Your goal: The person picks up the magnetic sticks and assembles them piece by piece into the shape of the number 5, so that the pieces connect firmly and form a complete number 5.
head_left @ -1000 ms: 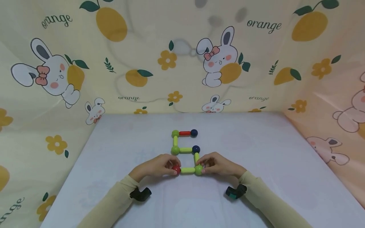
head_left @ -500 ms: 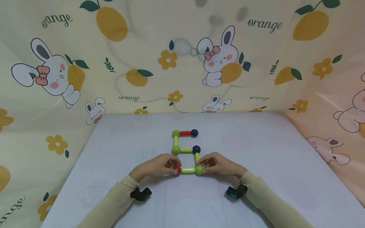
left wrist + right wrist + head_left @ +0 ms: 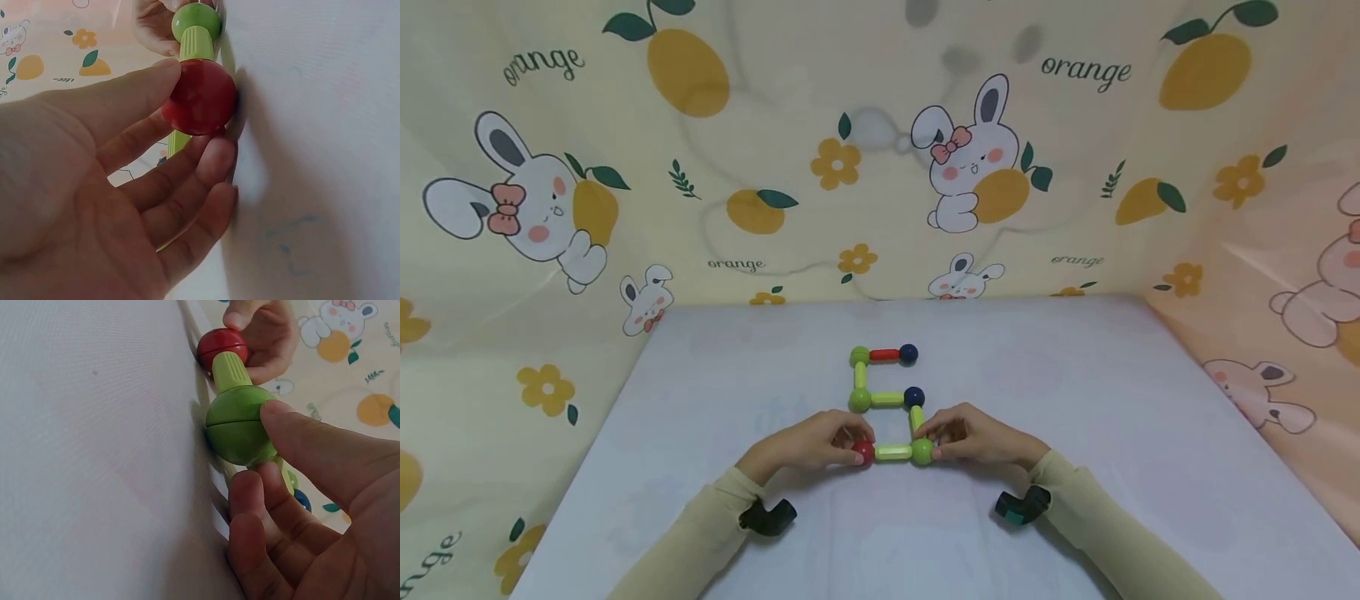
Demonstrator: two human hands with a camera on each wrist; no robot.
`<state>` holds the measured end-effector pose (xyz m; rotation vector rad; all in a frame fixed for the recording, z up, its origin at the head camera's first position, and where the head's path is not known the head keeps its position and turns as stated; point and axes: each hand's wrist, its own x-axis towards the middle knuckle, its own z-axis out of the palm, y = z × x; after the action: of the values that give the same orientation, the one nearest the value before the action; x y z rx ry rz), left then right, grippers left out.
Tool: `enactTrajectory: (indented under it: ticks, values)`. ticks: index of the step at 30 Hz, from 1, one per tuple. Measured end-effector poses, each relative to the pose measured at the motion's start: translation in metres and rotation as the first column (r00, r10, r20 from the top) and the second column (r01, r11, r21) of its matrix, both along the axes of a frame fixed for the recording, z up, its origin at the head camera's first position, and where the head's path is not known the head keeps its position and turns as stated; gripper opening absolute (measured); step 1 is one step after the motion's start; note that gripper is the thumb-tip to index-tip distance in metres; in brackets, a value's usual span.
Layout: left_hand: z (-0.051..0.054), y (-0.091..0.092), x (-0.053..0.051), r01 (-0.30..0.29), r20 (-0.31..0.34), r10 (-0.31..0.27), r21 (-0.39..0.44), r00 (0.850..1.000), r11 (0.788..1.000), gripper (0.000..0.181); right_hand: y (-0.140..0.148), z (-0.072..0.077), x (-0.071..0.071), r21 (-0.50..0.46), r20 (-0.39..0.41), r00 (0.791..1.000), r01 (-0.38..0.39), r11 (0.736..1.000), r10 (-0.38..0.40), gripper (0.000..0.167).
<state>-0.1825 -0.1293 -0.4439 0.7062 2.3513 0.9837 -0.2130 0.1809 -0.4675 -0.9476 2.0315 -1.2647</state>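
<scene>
On the white table lies an S-like chain of balls and rods. My left hand [image 3: 816,440] pinches the red ball [image 3: 201,97] at the near left end between thumb and fingers. At the near right corner, my right hand [image 3: 973,435] grips the green ball [image 3: 240,425] the same way. A yellow-green rod [image 3: 893,452] joins these two balls. Partly behind my right fingers, another yellow-green rod [image 3: 916,417] runs back to a dark blue ball [image 3: 913,397]. Beyond it come a green ball [image 3: 860,400], a second green ball [image 3: 860,356], a red rod [image 3: 884,355] and a dark blue ball [image 3: 908,354].
The white tabletop [image 3: 1037,358] spreads out around the chain. A cream cloth wall [image 3: 850,208] printed with rabbits and oranges stands at the back, continuing down both sides. Black wrist cameras [image 3: 767,517] sit on both sleeves.
The head view has shifted slightly. Both hands stay on the same two balls, and the chain keeps its shape and place.
</scene>
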Motion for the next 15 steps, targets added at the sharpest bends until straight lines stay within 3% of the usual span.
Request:
enactTrajectory:
  ticks: [10,15]
  values:
    - [0.0006,-0.0035,0.0023,0.015,0.012,-0.015,0.024,1.0,1.0,0.025,-0.0008,-0.001,-0.001,0.001,-0.002,1.0,-0.016,1.0,0.016,0.034]
    - [0.004,-0.0079,-0.002,0.003,0.005,-0.003,0.043,1.0,0.999,0.027,0.0013,-0.0005,-0.0047,0.019,-0.027,0.999,0.043,0.999,-0.042,0.03]
